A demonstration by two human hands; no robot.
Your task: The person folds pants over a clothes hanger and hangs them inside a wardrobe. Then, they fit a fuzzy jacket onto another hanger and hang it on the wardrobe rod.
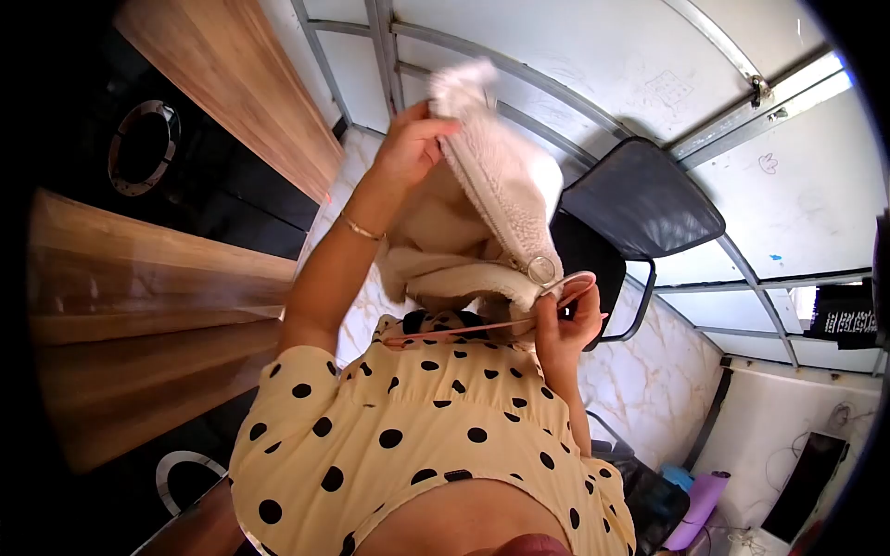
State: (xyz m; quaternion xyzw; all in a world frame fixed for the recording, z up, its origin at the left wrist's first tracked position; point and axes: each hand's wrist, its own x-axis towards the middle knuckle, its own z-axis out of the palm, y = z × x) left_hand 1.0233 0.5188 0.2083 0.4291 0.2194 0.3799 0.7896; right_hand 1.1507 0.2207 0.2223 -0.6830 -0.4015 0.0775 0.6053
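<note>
A cream fleecy garment (505,176) with a zip along its edge hangs in front of my body. High up, my left hand (417,144) pinches its upper edge; the top end above the fingers is blurred. At the lower right, my right hand (567,320) is closed at the garment's bottom corner, holding a pink strap (464,331) that loops above the fingers and runs left across my dotted top. A round ring (541,270) lies on the garment just above my right hand.
A black mesh-backed chair (644,199) stands right behind the garment. Wood-and-black cabinets (167,269) line the left. White metal-framed panels (593,56) rise ahead. At the lower right are another black chair (654,496) and a purple roll (700,510).
</note>
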